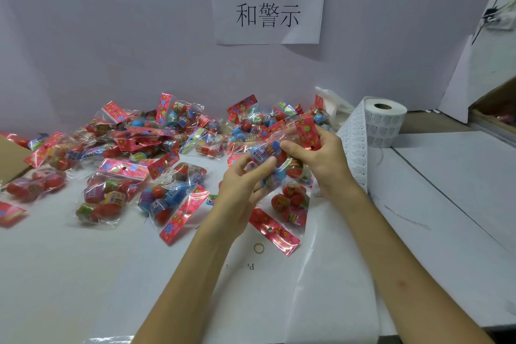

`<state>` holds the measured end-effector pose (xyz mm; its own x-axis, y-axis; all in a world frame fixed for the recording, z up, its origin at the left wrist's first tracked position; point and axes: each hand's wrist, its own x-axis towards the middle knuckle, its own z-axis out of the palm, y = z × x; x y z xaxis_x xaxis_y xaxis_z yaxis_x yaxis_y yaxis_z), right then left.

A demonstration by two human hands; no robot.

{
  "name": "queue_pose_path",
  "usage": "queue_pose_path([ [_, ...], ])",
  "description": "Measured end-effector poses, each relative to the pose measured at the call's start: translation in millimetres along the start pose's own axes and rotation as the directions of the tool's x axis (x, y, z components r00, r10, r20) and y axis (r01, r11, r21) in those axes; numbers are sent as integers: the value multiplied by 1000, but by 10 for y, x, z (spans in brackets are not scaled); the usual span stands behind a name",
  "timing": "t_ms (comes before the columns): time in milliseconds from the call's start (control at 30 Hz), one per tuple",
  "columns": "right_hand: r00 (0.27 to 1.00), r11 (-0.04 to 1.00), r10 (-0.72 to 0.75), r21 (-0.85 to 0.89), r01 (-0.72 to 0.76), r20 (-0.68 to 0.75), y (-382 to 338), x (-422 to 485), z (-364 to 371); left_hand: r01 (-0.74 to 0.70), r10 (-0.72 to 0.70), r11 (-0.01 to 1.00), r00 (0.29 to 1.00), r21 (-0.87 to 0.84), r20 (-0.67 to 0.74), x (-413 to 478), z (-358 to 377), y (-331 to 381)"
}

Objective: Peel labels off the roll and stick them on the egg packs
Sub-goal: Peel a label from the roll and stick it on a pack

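I hold one clear egg pack (272, 152) with a red flowered header above the table. My left hand (241, 190) grips it from below, fingers curled under the eggs. My right hand (318, 153) grips its upper part by the red header. The white label roll (384, 123) stands on end at the right, and its strip of labels (354, 148) trails down behind my right wrist. Another egg pack (287, 207) lies just under my hands.
Several egg packs (117, 190) are heaped across the back and left of the white table (446, 204). A rubber band (258, 248) lies near my left forearm. A paper sign (268, 0) hangs on the back wall. A cardboard piece (11, 159) sits at far left, a box edge (494, 117) at right.
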<state>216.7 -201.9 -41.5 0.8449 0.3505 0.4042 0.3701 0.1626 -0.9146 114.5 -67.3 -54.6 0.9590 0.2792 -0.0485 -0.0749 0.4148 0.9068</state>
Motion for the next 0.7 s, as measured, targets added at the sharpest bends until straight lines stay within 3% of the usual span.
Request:
queue_pose_path([
  [133, 1000, 1000, -3, -10, 3, -5, 18, 4, 2, 97, -97, 995, 991, 5, 93, -2, 6, 1],
  [467, 985, 993, 115, -28, -113, 128, 18, -24, 42, 80, -77, 996, 993, 27, -86, 41, -11, -13],
  [700, 953, 968, 241, 28, -250, 182, 24, -40, 48, 8, -23, 994, 990, -108, -141, 56, -35, -18],
])
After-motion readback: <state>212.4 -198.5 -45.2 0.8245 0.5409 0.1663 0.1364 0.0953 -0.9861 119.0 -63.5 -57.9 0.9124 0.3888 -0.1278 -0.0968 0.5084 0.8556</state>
